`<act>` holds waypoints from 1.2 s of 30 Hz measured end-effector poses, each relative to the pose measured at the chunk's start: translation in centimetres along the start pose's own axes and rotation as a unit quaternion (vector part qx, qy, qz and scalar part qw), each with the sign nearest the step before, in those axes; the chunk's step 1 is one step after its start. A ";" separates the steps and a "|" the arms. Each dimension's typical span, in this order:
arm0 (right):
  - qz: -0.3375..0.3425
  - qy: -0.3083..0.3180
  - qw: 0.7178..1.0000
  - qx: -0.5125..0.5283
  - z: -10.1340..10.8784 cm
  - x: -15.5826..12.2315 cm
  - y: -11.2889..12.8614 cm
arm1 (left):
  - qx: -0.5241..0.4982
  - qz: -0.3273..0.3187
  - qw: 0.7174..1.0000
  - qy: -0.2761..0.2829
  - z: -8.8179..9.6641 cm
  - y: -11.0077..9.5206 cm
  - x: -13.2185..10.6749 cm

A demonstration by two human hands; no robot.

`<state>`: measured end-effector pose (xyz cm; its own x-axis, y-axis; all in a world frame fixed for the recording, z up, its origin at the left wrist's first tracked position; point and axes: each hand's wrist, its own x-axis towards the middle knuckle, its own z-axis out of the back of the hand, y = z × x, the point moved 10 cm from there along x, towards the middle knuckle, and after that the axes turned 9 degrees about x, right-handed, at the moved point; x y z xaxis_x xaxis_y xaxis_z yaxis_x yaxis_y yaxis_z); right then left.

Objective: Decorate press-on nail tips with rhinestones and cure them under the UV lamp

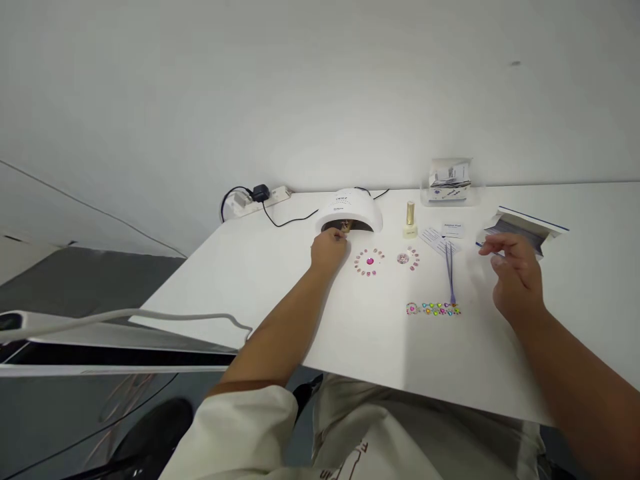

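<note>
My left hand (330,247) is at the front opening of a white dome-shaped nail lamp (345,205). Its fingers are curled, and a small gold-coloured thing (346,227) shows at their tips, too small to name. Over the right side of the table hovers my right hand (517,273), fingers loosely bent and apart, with nothing visible in them. Just behind it lies an opened white-and-blue packet (525,227). Between the hands are a ring of small pink nail pieces around a pink heart gem (370,261) and a round clear gem (403,259) with more pieces beside it.
Purple tweezers (450,270) touch a strip of colourful gems (434,309). A nail polish bottle (410,221), paper slips (436,240) and a clear box of packets (449,183) stand behind. A power strip (257,201) lies back left; a white device (115,343) is near left.
</note>
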<state>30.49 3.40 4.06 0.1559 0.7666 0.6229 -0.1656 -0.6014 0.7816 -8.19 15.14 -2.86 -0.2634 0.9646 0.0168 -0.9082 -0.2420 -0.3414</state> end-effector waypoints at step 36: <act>0.049 0.097 0.993 -0.054 -1.9 0.6 1.3 | 0.020 -0.200 0.977 -0.076 6.7 -8.5 7.9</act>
<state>28.57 3.53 5.37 -0.0546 0.7406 0.6697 -0.2766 -0.6557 0.7026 -4.69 24.08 6.47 0.0723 0.9566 0.2823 -0.9595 0.1440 -0.2423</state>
